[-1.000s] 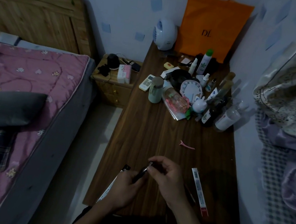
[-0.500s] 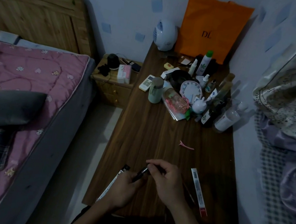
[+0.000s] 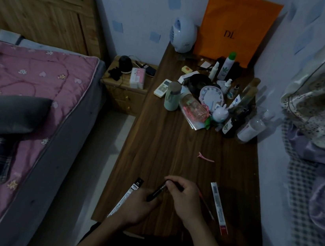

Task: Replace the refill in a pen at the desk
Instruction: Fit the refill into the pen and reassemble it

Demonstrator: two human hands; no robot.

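Lying flat near the desk's left edge is a long, thin paper pack (image 3: pixel 127 196), and the left hand (image 3: pixel 138 207) partly over it curls its fingers round the low end of a dark, round pen (image 3: pixel 156 191). The pen tilts up over the front of the brown wooden desk (image 3: pixel 174 155), and the right hand (image 3: pixel 185 201) bends over its top end and pinches it. Further right lie a thin stick (image 3: pixel 206 206) and another flat pack (image 3: pixel 218 207); I cannot tell what is inside either pack.
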